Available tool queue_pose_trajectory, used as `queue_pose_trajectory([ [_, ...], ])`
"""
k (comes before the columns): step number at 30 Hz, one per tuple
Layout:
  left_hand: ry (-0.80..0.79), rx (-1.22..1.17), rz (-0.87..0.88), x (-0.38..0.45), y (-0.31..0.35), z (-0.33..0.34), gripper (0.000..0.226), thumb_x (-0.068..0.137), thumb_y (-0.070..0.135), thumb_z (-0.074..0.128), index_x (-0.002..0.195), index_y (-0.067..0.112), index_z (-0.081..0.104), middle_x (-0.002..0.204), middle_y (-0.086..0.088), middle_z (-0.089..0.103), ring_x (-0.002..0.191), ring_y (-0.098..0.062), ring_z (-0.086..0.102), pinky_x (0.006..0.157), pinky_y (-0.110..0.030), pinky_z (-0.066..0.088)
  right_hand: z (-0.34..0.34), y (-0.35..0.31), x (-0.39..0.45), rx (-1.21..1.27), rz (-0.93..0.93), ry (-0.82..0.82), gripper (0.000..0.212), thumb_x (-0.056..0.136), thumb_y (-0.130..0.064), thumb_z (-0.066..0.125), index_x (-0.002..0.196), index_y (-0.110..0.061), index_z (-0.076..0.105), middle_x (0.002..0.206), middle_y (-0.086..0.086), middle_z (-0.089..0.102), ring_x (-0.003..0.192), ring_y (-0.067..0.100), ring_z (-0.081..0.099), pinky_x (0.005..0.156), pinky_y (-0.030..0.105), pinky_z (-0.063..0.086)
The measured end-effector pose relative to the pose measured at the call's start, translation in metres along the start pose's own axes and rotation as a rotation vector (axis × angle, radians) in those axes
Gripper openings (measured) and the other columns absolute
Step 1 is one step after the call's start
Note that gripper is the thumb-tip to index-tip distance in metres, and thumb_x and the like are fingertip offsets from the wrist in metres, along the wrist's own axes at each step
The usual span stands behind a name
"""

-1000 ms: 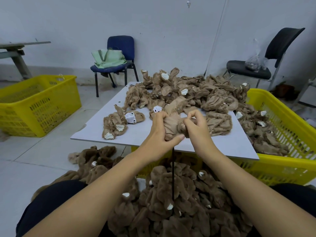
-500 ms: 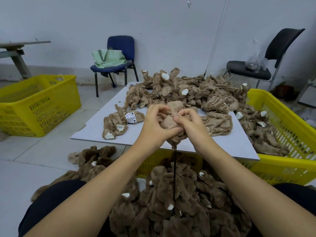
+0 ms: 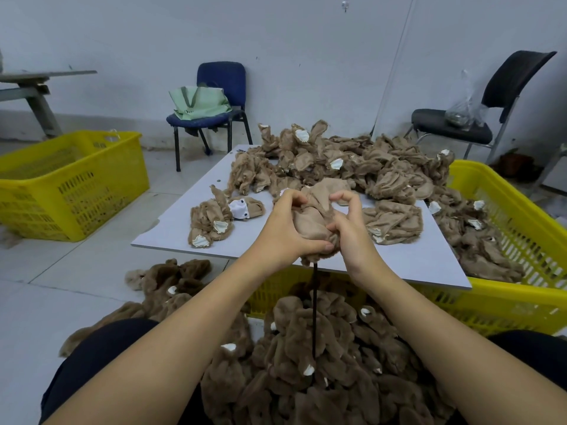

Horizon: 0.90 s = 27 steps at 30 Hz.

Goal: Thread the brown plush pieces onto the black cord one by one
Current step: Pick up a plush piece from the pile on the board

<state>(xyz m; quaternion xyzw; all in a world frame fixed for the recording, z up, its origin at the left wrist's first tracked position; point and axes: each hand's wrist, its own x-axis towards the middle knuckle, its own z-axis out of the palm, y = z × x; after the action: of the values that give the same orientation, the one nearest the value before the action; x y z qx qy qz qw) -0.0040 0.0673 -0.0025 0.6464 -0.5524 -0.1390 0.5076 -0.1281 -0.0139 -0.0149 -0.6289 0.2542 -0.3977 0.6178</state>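
Here: both hands clamped on one brown plush piece [image 3: 310,223] above the near edge of the white board [image 3: 171,237].

Left hand [image 3: 283,231] and right hand [image 3: 352,234] each have fingers curled into the piece, thumbs pressed on its lower edge. The black cord [image 3: 314,311] leaves the underside of that piece and hangs straight down into the darker brown threaded pile [image 3: 322,363] between the person's knees. Unthreaded pieces lie heaped [image 3: 337,161] on the far half of the board; a small cluster [image 3: 211,223] sits apart at its left. The yellow crate at right [image 3: 506,210], partly under the board, holds more plush pieces along its visible side. The yellow crate at left [image 3: 70,185] stands well apart on the floor; cannot tell its contents.
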Motion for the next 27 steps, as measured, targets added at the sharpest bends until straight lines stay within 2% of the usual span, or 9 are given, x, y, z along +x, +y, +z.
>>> queue_pose_trajectory([
  [2, -0.009, 0.006, -0.007, 0.0, 0.0, -0.002, 0.073, 0.057, 0.02, 0.099, 0.109, 0.015, 0.047, 0.106, 0.002, 0.052, 0.087, -0.001, 0.054, 0.07, -0.012, 0.048, -0.001, -0.004, -0.003, -0.059, -0.126, -0.046, 0.037, 0.086, 0.002, 0.039, 0.104, -0.029, 0.049, 0.065, -0.003, 0.055, 0.045, 0.012, 0.049, 0.04, 0.021, 0.038],
  [5, -0.033, -0.03, -0.018, -0.002, 0.003, -0.004, 0.071, 0.058, 0.015, 0.098, 0.106, 0.011, 0.046, 0.1, 0.001, 0.052, 0.07, 0.004, 0.059, 0.054, -0.017, 0.052, -0.004, -0.003, -0.006, -0.104, -0.185, -0.115, 0.026, 0.1, -0.002, 0.047, 0.104, -0.028, 0.051, 0.085, 0.009, 0.064, 0.055, 0.011, 0.063, 0.045, 0.022, 0.046],
  [10, -0.061, 0.215, 0.003, 0.002, 0.005, -0.014, 0.062, 0.063, 0.022, 0.095, 0.111, 0.018, 0.056, 0.127, 0.001, 0.041, 0.119, -0.016, 0.04, 0.096, -0.03, 0.043, -0.012, 0.003, -0.003, -0.242, -0.214, -0.1, 0.017, 0.095, -0.022, 0.067, 0.098, -0.026, 0.051, 0.084, 0.012, 0.069, 0.07, 0.026, 0.069, 0.056, 0.031, 0.054],
  [12, -0.138, 0.198, -0.031, 0.003, 0.007, -0.018, 0.064, 0.07, 0.016, 0.091, 0.122, 0.021, 0.055, 0.131, 0.0, 0.041, 0.124, -0.019, 0.041, 0.098, -0.034, 0.047, -0.014, 0.001, 0.001, -0.308, -0.244, -0.087, 0.02, 0.093, -0.022, 0.071, 0.092, -0.021, 0.05, 0.078, 0.007, 0.065, 0.069, 0.02, 0.065, 0.058, 0.029, 0.052],
  [15, -0.187, 0.178, -0.013, 0.001, 0.01, -0.02, 0.06, 0.077, 0.001, 0.081, 0.127, 0.019, 0.053, 0.128, -0.005, 0.048, 0.116, -0.021, 0.053, 0.091, -0.038, 0.055, -0.014, -0.003, 0.005, -0.357, -0.258, -0.077, 0.023, 0.092, -0.019, 0.073, 0.086, -0.017, 0.051, 0.072, -0.006, 0.056, 0.067, 0.015, 0.061, 0.058, 0.028, 0.05],
  [18, -0.161, 0.096, -0.006, 0.003, 0.011, -0.021, 0.053, 0.079, -0.008, 0.076, 0.121, 0.016, 0.054, 0.117, -0.006, 0.056, 0.093, -0.011, 0.065, 0.07, -0.027, 0.059, -0.017, -0.007, 0.006, -0.23, -0.193, -0.088, 0.024, 0.092, -0.013, 0.074, 0.082, -0.015, 0.051, 0.068, -0.007, 0.058, 0.065, 0.016, 0.062, 0.056, 0.024, 0.05],
  [22, -0.018, -0.013, -0.013, 0.007, 0.008, -0.028, 0.048, 0.08, -0.001, 0.081, 0.113, 0.025, 0.056, 0.11, 0.005, 0.059, 0.088, 0.011, 0.063, 0.065, -0.012, 0.053, -0.016, -0.016, 0.005, 0.115, -0.037, -0.053, 0.013, 0.103, -0.022, 0.056, 0.107, -0.013, 0.065, 0.105, 0.002, 0.069, 0.094, 0.022, 0.064, 0.08, 0.042, 0.051],
  [25, 0.133, -0.144, -0.062, 0.013, 0.008, -0.032, 0.026, 0.091, 0.014, 0.074, 0.109, 0.029, 0.064, 0.117, -0.002, 0.066, 0.099, -0.013, 0.069, 0.069, -0.032, 0.062, -0.017, -0.023, 0.008, 0.28, 0.049, -0.115, 0.04, 0.106, -0.04, 0.044, 0.138, -0.018, 0.055, 0.135, 0.001, 0.064, 0.119, 0.02, 0.064, 0.092, 0.044, 0.052],
  [27, 0.217, -0.187, -0.093, 0.016, 0.009, -0.034, 0.007, 0.099, 0.017, 0.064, 0.1, 0.022, 0.069, 0.1, -0.012, 0.071, 0.077, -0.024, 0.07, 0.056, -0.04, 0.06, -0.018, -0.022, 0.01, 0.144, 0.056, -0.198, 0.058, 0.098, -0.052, 0.051, 0.145, -0.019, 0.05, 0.142, 0.003, 0.06, 0.125, 0.016, 0.058, 0.094, 0.039, 0.049],
])
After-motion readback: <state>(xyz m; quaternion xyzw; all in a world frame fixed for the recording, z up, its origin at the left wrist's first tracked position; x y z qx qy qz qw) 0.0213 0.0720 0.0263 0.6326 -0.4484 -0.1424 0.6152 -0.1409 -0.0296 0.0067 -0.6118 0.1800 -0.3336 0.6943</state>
